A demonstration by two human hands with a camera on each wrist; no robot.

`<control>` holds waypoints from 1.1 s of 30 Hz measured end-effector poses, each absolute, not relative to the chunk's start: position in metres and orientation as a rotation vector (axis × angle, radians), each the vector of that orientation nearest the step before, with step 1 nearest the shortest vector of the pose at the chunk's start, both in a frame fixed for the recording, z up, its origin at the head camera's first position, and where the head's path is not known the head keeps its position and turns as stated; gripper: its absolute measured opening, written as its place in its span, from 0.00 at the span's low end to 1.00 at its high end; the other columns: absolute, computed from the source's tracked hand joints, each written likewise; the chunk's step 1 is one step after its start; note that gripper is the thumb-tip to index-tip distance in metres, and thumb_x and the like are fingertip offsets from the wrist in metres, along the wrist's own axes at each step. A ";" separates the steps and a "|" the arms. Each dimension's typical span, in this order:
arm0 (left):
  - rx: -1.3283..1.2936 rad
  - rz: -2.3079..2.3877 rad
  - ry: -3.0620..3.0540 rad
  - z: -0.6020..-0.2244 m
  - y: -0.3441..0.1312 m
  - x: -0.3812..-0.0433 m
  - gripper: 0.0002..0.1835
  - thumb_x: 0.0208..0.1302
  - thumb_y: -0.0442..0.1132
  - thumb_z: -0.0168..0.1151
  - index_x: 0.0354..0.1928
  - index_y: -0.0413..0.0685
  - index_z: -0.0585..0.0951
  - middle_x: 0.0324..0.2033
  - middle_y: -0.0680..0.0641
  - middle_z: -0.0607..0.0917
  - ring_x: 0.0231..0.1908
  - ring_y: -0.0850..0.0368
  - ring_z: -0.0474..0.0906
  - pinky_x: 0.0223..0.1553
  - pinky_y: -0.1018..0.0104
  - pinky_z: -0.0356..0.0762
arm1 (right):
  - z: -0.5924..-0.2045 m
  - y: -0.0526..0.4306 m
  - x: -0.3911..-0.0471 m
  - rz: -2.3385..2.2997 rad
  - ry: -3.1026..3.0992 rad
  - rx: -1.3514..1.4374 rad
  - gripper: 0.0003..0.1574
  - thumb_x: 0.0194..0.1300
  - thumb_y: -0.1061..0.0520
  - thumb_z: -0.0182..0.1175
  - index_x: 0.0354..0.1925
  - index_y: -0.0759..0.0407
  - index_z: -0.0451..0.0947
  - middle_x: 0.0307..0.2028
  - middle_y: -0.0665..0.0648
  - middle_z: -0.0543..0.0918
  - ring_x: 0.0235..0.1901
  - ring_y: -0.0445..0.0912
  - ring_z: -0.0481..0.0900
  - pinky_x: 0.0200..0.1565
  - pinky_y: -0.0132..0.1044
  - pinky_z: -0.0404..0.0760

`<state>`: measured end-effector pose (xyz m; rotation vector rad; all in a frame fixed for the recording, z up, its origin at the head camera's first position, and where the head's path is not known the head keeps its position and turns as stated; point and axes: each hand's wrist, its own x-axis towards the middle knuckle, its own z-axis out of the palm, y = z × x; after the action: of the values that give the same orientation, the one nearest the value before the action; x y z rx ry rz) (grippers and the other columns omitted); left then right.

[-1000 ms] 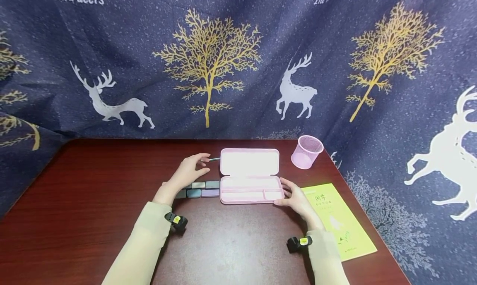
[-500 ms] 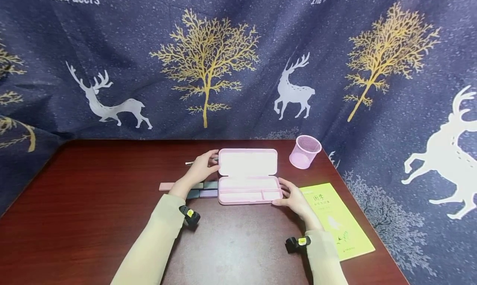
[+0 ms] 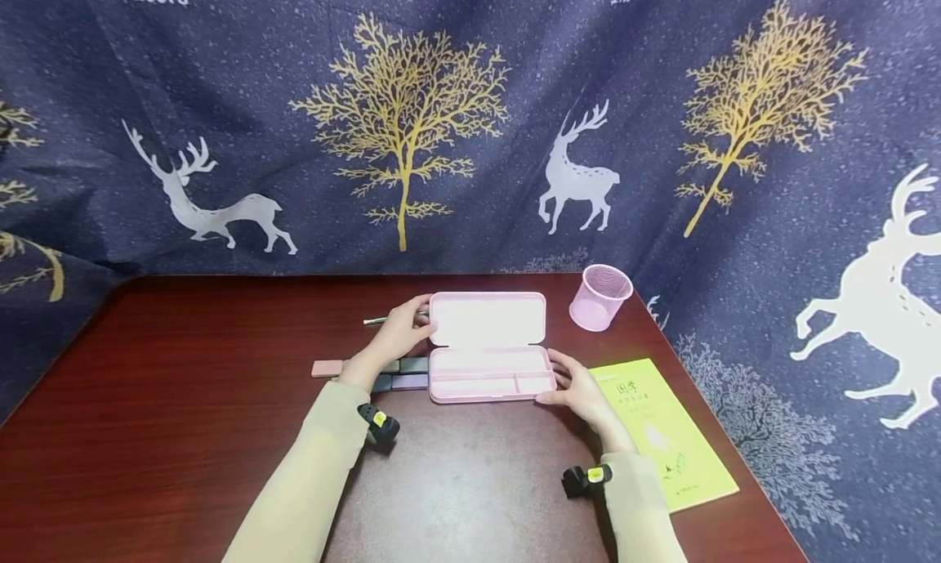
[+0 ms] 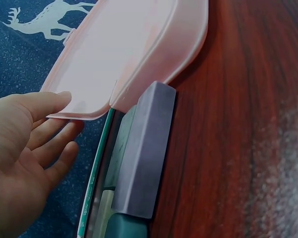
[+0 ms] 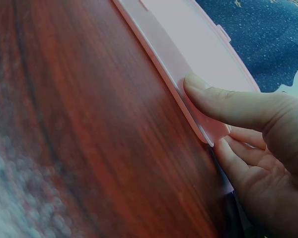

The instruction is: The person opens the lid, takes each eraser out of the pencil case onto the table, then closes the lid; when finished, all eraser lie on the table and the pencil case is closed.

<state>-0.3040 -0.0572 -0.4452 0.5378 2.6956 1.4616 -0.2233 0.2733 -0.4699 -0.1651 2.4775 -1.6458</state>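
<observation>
A pink pencil case lies on the table with its lid [image 3: 488,318] raised behind the base [image 3: 470,387]. My left hand [image 3: 399,334] pinches the lid's left edge; in the left wrist view the thumb [image 4: 54,101] lies on its inner face and the other fingers curl behind it. At the base's right end my right hand [image 3: 584,393] grips the case, thumb [image 5: 208,94] over the front wall and fingers along the end. Compartments in the base show bare pink bottoms. A thin green pencil [image 4: 95,173] lies beneath my left hand, left of the case.
Left of the case sit several pastel blocks, including a purple one [image 4: 145,148], a teal one [image 4: 126,227] and a pink one [image 3: 327,368]. A pink mesh pen cup [image 3: 599,299] stands back right. A yellow-green booklet [image 3: 665,432] lies under my right forearm.
My left hand has moved right from beside the pencil to the lid's left edge and taken hold of it. My right hand has kept its grip on the case.
</observation>
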 end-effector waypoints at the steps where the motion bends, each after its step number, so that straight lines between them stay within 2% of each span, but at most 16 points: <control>1: 0.534 1.464 2.695 -0.445 -0.057 -0.304 0.32 0.65 0.30 0.60 0.69 0.32 0.62 0.57 0.32 0.78 0.53 0.41 0.80 0.52 0.53 0.81 | -0.470 0.273 -0.224 -1.645 2.478 -0.165 0.56 0.51 0.70 0.71 0.71 0.77 0.51 0.65 0.78 0.65 0.66 0.69 0.66 0.64 0.53 0.70; 9: 0.496 1.480 2.699 -0.442 -0.056 -0.299 0.31 0.66 0.34 0.61 0.69 0.34 0.64 0.58 0.33 0.78 0.54 0.42 0.80 0.54 0.52 0.80 | -0.472 0.273 -0.225 -1.644 2.482 -0.157 0.55 0.51 0.70 0.71 0.71 0.76 0.52 0.65 0.78 0.65 0.66 0.69 0.66 0.64 0.50 0.71; 18: 0.510 1.506 2.728 -0.436 -0.054 -0.286 0.27 0.68 0.38 0.61 0.66 0.36 0.69 0.57 0.33 0.78 0.53 0.41 0.80 0.53 0.50 0.80 | -0.471 0.273 -0.224 -1.652 2.477 -0.154 0.56 0.51 0.71 0.71 0.71 0.75 0.52 0.66 0.78 0.64 0.66 0.69 0.65 0.65 0.51 0.69; 24: 0.526 1.520 2.714 -0.434 -0.052 -0.276 0.24 0.70 0.44 0.59 0.62 0.38 0.73 0.53 0.37 0.81 0.52 0.43 0.81 0.54 0.51 0.80 | -0.471 0.273 -0.224 -1.644 2.482 -0.146 0.56 0.51 0.70 0.71 0.71 0.75 0.51 0.66 0.78 0.64 0.66 0.68 0.65 0.65 0.51 0.69; 33: 0.578 1.540 2.701 -0.436 -0.055 -0.269 0.17 0.73 0.46 0.54 0.53 0.41 0.80 0.48 0.42 0.85 0.47 0.48 0.84 0.50 0.54 0.82 | -0.469 0.272 -0.223 -1.656 2.468 -0.158 0.56 0.51 0.71 0.71 0.71 0.76 0.51 0.66 0.79 0.63 0.66 0.69 0.65 0.65 0.51 0.69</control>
<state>-0.2688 -0.0547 -0.4359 0.5780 2.7011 1.5403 -0.2231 0.2724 -0.4690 -0.1580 2.4680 -1.6565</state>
